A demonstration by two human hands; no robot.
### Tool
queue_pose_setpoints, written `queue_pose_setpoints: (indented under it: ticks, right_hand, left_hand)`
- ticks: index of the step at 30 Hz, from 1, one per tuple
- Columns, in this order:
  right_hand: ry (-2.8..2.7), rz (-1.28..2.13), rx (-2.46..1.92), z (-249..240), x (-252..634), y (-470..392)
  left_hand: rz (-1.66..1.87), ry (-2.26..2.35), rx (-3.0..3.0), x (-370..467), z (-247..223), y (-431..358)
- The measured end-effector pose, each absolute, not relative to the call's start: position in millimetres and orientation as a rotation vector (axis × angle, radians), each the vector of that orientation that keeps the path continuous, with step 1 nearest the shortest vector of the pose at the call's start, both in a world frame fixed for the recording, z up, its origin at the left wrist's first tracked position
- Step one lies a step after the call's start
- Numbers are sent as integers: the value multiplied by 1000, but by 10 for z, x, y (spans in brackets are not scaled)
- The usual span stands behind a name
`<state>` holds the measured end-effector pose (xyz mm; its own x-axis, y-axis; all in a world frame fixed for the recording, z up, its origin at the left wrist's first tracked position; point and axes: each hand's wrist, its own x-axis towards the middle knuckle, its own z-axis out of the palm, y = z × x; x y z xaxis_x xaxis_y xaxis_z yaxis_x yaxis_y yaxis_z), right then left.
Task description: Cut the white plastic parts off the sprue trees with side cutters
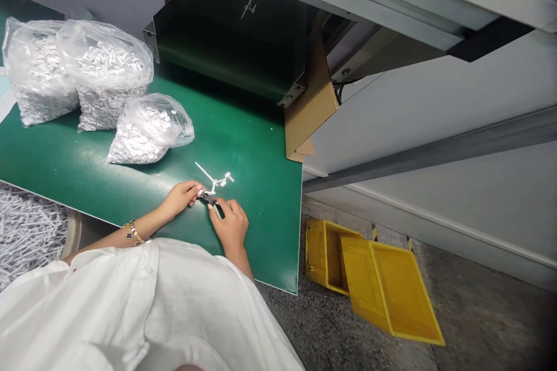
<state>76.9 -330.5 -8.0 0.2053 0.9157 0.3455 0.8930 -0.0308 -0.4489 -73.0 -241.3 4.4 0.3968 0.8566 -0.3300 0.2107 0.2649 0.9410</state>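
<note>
Near the front of the green table, my left hand [181, 197] pinches one end of a white branched plastic piece [214, 181]. My right hand [230, 223] is wrapped round small dark cutting pliers [209, 198], whose jaws are at the white piece beside my left fingertips. The piece's thin arm points away to the upper left, and its round ends lie to the right. Whether the jaws are closed on the plastic is too small to tell.
Clear bags of small white parts [139, 133] stand at the back left. A dark machine housing [230, 35] and a cardboard flap [311, 104] are behind. White sticks fill a round container [73, 231] at lower left; yellow bins [389, 290] sit on the floor, right.
</note>
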Motion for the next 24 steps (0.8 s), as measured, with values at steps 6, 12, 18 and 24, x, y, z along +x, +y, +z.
queue_pose_setpoints:
  ticks: [6, 12, 18, 24]
  right_hand:
    - [-1651, 88, -1905, -88, 761, -3295]
    - [-1607, 80, -1886, -108, 755, -3281]
    - [-1637, 102, -1888, -107, 746, -3281]
    - [-1650, 118, -1905, -109, 741, -3268]
  left_hand:
    - [611, 1103, 1228, -730, 54, -2419]
    - [638, 1099, 1191, -737, 30, -2428]
    - [637, 1098, 1192, -738, 38, -2428]
    - [571, 1090, 1230, -742, 48, -2410]
